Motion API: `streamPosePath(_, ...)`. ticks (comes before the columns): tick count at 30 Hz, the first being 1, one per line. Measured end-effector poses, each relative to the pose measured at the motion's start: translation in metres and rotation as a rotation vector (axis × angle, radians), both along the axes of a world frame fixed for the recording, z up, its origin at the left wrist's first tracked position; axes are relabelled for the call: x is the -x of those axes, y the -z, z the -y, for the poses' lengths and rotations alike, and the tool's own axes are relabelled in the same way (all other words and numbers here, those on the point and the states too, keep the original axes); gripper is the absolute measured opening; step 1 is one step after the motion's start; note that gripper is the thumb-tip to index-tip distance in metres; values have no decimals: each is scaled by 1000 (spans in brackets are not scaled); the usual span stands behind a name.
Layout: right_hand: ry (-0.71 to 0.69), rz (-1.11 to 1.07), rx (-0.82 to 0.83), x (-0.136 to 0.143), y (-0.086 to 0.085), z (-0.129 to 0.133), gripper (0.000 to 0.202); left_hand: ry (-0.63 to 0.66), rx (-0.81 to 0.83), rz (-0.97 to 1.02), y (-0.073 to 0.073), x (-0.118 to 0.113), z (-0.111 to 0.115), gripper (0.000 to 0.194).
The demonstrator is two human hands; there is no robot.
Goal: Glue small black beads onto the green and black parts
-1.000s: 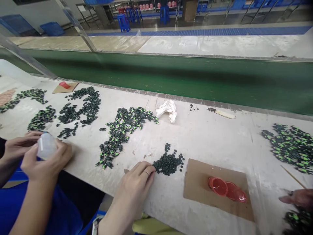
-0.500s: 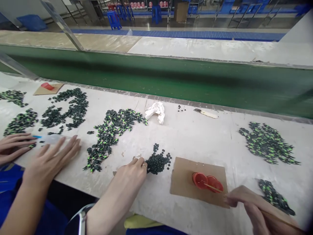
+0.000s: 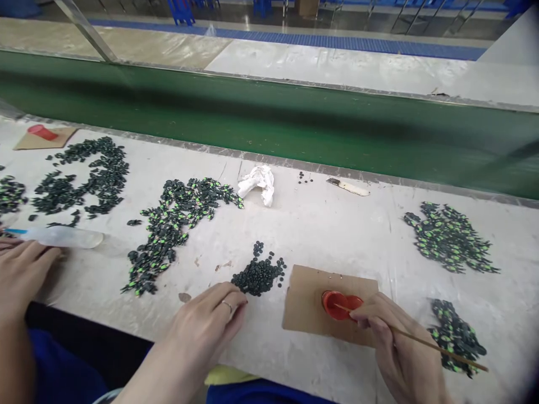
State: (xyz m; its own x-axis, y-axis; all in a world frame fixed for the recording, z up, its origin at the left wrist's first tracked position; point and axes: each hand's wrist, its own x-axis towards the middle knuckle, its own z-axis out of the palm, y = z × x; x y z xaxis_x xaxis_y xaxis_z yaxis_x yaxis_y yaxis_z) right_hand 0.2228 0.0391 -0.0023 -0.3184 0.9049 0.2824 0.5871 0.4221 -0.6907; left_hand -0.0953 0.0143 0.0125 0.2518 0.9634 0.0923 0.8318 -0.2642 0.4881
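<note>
A thin wooden stick point(image 3: 425, 340) is pinched in my right hand point(image 3: 400, 336), its tip inside a red cup point(image 3: 336, 304). The cup and a second red round piece stand on a brown cardboard sheet point(image 3: 307, 297). My left hand point(image 3: 214, 314) rests at the near edge of a pile of small dark discs point(image 3: 259, 276), thumb and fingers together; what they hold, if anything, is too small to make out. Dark pieces with green marks point(image 3: 164, 224) lie left of the discs. Two more such heaps, one far point(image 3: 452, 238) and one near point(image 3: 457, 336), lie at the right.
A co-worker's hand point(image 3: 25, 269) is at the left beside a white bottle point(image 3: 71, 236). Crumpled white tissue point(image 3: 259, 182) and a knife-like tool point(image 3: 349, 187) lie toward the back, before a green belt point(image 3: 252, 132). Another red cup point(image 3: 42, 132) is at far left.
My right hand has moved left, bringing the stick's tip into the red cup. My left hand has drawn back slightly from the discs. The co-worker's hands moved left, uncovering the bottle. The view has shifted.
</note>
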Motion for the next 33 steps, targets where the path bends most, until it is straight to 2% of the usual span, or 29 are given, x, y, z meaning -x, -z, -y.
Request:
streamPosePath(3,24,-7,9,-1,-1,3,25,98,0,272,-6,-20,3,20)
streamPosePath(5,27,-11,24,-1,-2,5,25,102,20,454,-5,-38,3,22)
streamPosePath(8,22,-25,44,0,-2,6,24,2,22,602,2,-62,4,22)
streamPosePath(12,46,-37,56,1,1,7,26,-152,147,725,15,-82,10,19)
streamPosePath(17,100,-86,94,5,4,9,28,-207,198,787,26,-92,13,20)
streamPosePath(21,139,-170,140,7,0,9,32,-239,249,831,29,-93,12,21)
streamPosePath(26,366,-361,218,12,-6,12,41,-277,321,968,28,-96,15,17)
streamPosePath(29,480,-535,217,16,-9,16,36,-337,473,1232,23,-104,17,6)
streamPosePath(31,479,-610,236,18,-11,20,35,-388,613,1473,17,-110,18,13)
streamPosePath(33,445,-645,243,20,-12,26,37,-419,728,1633,10,-115,18,21)
